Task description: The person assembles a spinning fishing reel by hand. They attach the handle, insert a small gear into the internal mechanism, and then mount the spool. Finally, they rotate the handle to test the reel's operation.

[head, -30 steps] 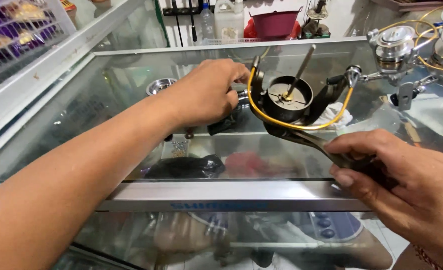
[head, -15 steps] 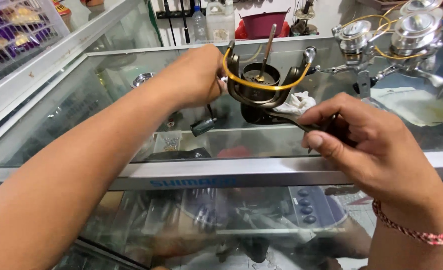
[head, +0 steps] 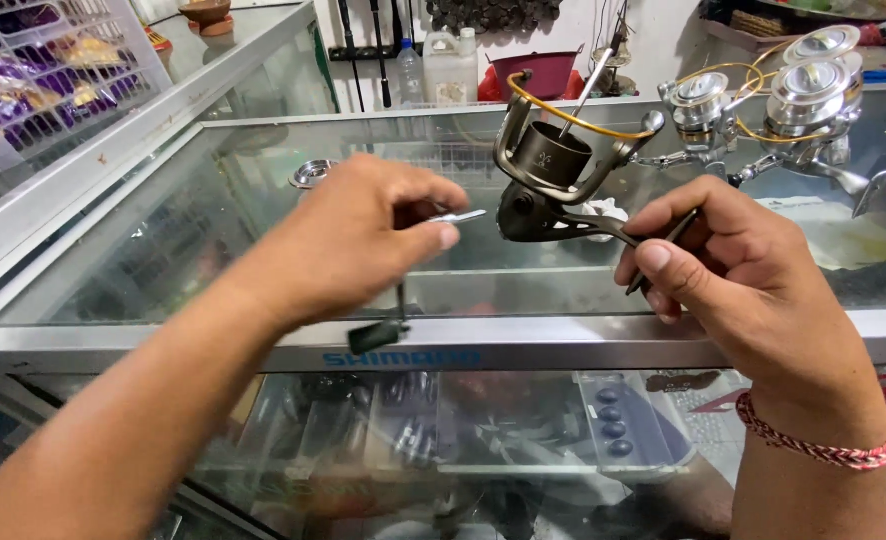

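Single head view, close, downward and forward over glass counter

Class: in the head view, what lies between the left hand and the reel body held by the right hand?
A thin silver handle shaft, pinched by the left hand, pointing toward the reel held by the right hand; glass counter behind.

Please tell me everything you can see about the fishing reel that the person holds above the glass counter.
The fishing reel is a dark bronze-grey spinning reel that looks metallic. Its spool is off, baring a dark cup-shaped rotor with a thin shaft rising from it; a gold bail wire arches over. The right hand grips its foot, holding it tilted above the glass counter. The left hand holds the detached handle beside it.
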